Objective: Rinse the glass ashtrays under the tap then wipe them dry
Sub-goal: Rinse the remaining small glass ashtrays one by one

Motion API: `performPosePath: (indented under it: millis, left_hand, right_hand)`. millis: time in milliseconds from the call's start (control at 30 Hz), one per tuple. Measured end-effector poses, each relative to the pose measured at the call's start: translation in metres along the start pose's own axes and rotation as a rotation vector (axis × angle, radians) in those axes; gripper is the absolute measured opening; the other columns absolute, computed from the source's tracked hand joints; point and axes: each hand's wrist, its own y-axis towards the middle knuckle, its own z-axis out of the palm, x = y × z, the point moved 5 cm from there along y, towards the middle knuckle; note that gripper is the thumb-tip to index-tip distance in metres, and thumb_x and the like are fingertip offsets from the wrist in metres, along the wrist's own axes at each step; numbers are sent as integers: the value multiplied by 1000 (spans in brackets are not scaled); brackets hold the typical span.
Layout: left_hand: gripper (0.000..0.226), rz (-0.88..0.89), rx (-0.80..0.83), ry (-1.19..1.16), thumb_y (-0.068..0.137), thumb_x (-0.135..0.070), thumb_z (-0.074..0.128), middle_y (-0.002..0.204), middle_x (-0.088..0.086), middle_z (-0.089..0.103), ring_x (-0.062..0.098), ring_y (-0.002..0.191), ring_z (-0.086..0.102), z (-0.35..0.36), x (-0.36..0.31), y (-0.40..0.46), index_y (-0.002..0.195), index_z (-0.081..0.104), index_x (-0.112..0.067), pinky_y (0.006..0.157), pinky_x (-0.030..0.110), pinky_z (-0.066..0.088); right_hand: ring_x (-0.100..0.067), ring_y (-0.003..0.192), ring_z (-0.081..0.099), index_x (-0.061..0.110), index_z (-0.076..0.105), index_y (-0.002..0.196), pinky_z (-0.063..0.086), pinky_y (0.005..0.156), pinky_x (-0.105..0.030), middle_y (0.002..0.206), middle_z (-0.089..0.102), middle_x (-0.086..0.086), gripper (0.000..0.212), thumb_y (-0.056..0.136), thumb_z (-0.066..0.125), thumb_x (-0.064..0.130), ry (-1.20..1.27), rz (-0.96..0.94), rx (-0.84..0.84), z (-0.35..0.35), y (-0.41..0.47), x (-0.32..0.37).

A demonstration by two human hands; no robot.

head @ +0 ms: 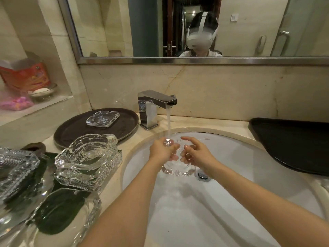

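Here a glass ashtray (175,165) sits tilted over the white sink (249,166), under water running from the chrome tap (154,106). The left hand (162,150) grips its left edge with curled fingers; the right hand (197,155) holds the right edge, forefinger straight. Stacked ashtrays (87,161) stand left on the counter, another ashtray (102,118) on a round dark tray (74,129).
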Motion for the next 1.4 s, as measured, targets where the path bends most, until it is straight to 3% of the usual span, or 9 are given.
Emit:
performPosePath:
  millis: [100, 167, 367, 567, 800, 1000, 1133, 1300, 1400]
  left_hand:
    - [15, 0, -130, -138, 92, -9, 58, 70, 4, 60, 6, 40, 59, -8, -1, 2, 105, 57, -1, 39, 13, 43]
    - [16, -18, -124, -156, 94, -3, 51, 72, 3, 57, 2, 37, 55, -8, -2, 1, 109, 57, 0, 36, 9, 38]
    - [28, -67, 51, -395, 90, 13, 46, 106, 6, 61, 10, 76, 61, 9, -6, 0, 104, 55, -9, 59, 18, 45]
    - [17, 70, -217, -164, 93, -13, 57, 89, 3, 63, 4, 54, 62, -7, -3, 0, 108, 60, -5, 43, 12, 45]
    - [21, -5, 18, -322, 99, -22, 45, 87, 2, 66, 13, 61, 68, 5, -3, 0, 107, 59, -9, 60, 24, 54]
    - [24, -102, 153, -501, 103, -14, 33, 95, 10, 61, 21, 79, 64, 6, -4, -1, 104, 55, -3, 73, 29, 49]
    - [22, -33, 98, -366, 100, -14, 41, 93, 6, 63, 20, 76, 66, 5, -3, 0, 115, 55, -6, 75, 33, 53]
    - [16, 134, -79, -23, 95, -17, 54, 85, 4, 59, 13, 59, 63, -5, -5, -2, 109, 51, -11, 48, 17, 50]
    - [19, 194, -153, 66, 93, -26, 56, 73, 4, 59, 15, 53, 63, -9, -7, -2, 101, 55, -8, 42, 21, 46]
  right_hand:
    - [-21, 69, 61, 24, 39, 122, 54, 57, -30, 89, 63, -9, 34, 96, 46, 4, 175, 125, 20, 8, 1, -6]
    - [-21, 69, 64, 14, 41, 122, 57, 58, -33, 88, 61, -9, 30, 95, 45, 1, 162, 184, 17, 10, 0, -9]
    - [-22, 65, 62, 8, 46, 114, 54, 45, -27, 81, 54, -6, 22, 98, 34, -1, 210, 159, -188, -2, 1, -13]
    - [-24, 70, 64, 13, 45, 98, 57, 58, -37, 86, 55, -6, 18, 95, 37, -3, 281, 134, -126, 9, 0, -12]
    - [-19, 62, 63, 11, 46, 105, 53, 48, -28, 82, 54, -5, 21, 92, 41, -5, 274, 143, -155, -5, -2, -15]
    - [-19, 65, 65, 14, 48, 110, 52, 57, -33, 86, 58, -4, 25, 94, 41, -3, 252, 122, -163, -12, -1, -13]
    - [-23, 75, 63, 13, 47, 116, 54, 59, -36, 90, 59, -7, 27, 95, 42, -3, 284, 128, -109, -11, -2, -11]
    - [-20, 74, 66, 22, 50, 115, 55, 56, -31, 93, 61, -6, 26, 97, 43, 4, 195, 67, -3, 5, -4, -5]
    - [-20, 76, 66, 25, 51, 115, 55, 58, -31, 93, 61, -5, 28, 98, 43, 5, 184, 36, -16, 4, -3, -2]
